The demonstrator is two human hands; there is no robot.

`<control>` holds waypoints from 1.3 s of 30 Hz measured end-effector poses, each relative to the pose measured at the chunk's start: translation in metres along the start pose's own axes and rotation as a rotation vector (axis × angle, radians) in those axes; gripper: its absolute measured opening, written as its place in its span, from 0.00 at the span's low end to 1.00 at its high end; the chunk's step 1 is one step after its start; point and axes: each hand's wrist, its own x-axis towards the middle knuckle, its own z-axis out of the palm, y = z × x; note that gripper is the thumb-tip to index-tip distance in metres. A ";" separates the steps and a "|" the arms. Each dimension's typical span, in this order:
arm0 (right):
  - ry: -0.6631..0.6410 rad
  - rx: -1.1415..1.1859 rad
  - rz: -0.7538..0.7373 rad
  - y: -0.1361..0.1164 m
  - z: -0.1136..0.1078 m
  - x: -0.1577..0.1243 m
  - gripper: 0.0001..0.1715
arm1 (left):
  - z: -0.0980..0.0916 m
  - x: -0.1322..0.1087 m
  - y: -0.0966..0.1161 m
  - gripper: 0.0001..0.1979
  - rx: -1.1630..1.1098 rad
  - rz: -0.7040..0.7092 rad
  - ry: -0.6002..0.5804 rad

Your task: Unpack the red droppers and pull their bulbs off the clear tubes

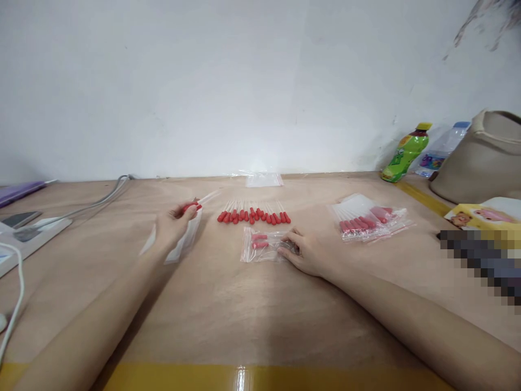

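My left hand (175, 220) is closed around droppers with red rubber bulbs (192, 207); their clear tubes point up and to the right. How many it holds is hidden by the fingers. Below it lie clear plastic bags (183, 241). My right hand (305, 252) rests with fingers apart on the right end of a clear zip bag (248, 252). Two red-bulbed droppers (259, 245) lie inside that bag. Just beyond it, a row of loose droppers (252, 215) has the red bulbs toward me and the tubes toward the wall.
Filled dropper bags (362, 220) overlap at the right. Another clear bag (264, 179) lies by the wall. A green bottle (407, 152), a clear bottle (442, 152) and a beige bag (476, 163) stand back right. Cables (93, 203) and a white device (36, 244) lie left.
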 end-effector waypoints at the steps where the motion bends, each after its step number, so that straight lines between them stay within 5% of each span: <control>1: -0.001 -0.002 0.002 0.000 0.000 0.000 0.08 | 0.009 -0.002 -0.003 0.16 0.047 0.013 0.013; 6: -0.002 -0.008 0.009 -0.001 0.000 0.000 0.08 | 0.043 -0.011 -0.001 0.15 0.337 0.169 0.014; 13: 0.009 -0.008 -0.004 0.000 0.001 0.000 0.08 | 0.062 -0.020 0.012 0.13 0.549 0.419 -0.065; 23: -0.003 -0.047 0.009 -0.003 -0.001 0.000 0.08 | 0.055 -0.010 0.001 0.17 0.308 0.267 0.043; 29: 0.012 -0.036 0.001 -0.001 0.000 -0.001 0.08 | 0.059 -0.012 0.004 0.16 0.306 0.309 0.054; 39: 0.003 -0.033 -0.009 -0.001 0.000 0.000 0.07 | 0.077 -0.028 0.023 0.12 0.545 0.497 -0.209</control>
